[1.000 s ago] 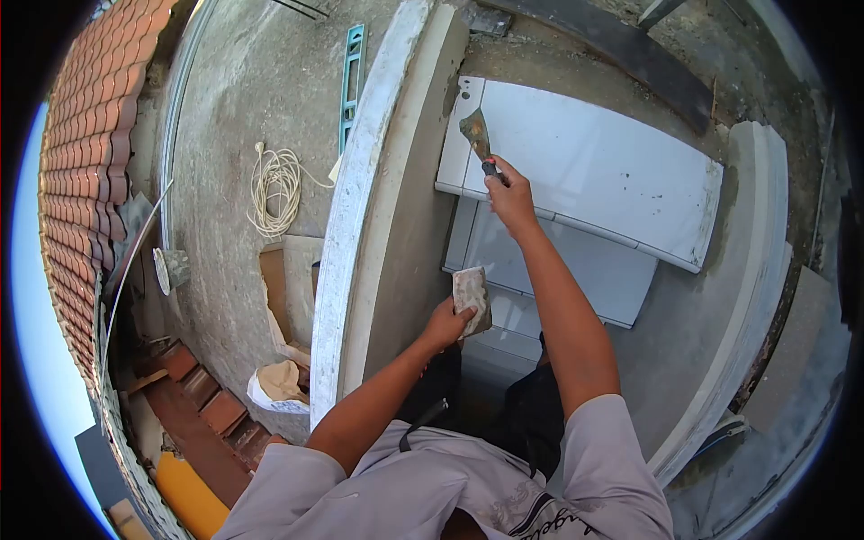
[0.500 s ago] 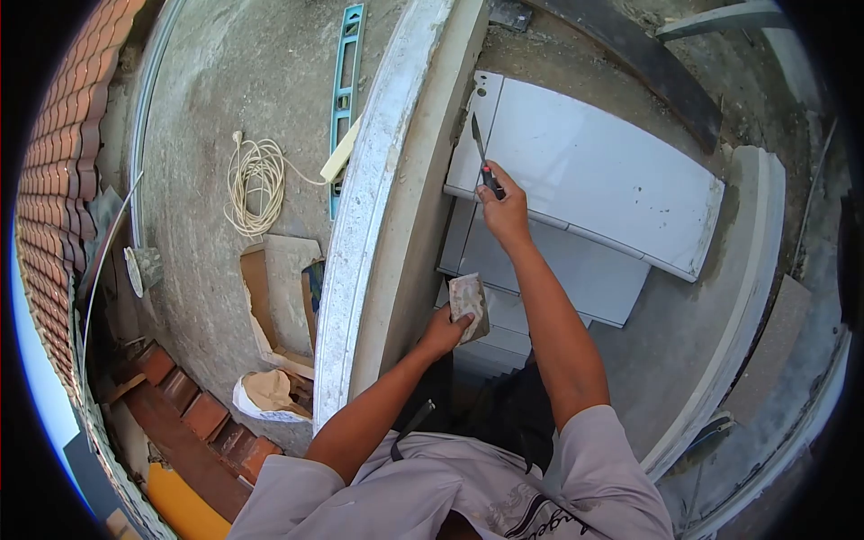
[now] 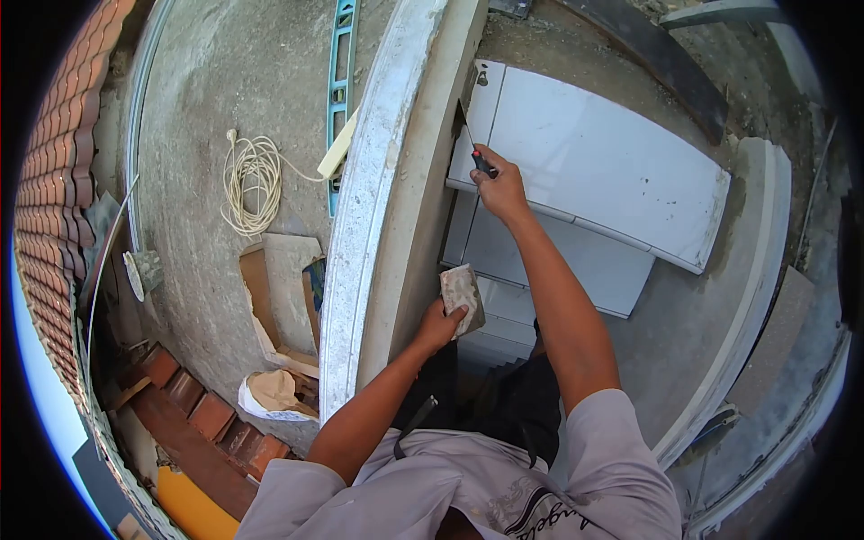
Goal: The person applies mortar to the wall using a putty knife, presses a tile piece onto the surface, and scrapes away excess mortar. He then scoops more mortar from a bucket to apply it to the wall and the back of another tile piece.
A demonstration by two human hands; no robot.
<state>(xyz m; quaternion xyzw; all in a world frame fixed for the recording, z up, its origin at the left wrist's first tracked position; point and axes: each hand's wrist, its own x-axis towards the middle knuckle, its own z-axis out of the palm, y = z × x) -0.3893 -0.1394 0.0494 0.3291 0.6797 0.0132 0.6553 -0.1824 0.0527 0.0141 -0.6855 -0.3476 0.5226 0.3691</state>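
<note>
My right hand grips a pointed trowel by its black-and-red handle. Its thin blade is turned edge-on, with the tip at the inner face of the low wall, beside the left end of the top white tiled step. Lower down, my left hand is closed around a small grey, mortar-smeared slab, thumb over its face. That slab is held close to the wall, above the lower tiled steps.
Left of the wall, a teal spirit level, a coiled cream cable, a torn cardboard box and an open sack lie on rough concrete. Roof tiles are stacked lower left. A curved kerb borders the steps on the right.
My right hand has moved slightly left, and the trowel blade has swung from over the tile to the wall's face. The left hand with the slab has shifted a little left and up.
</note>
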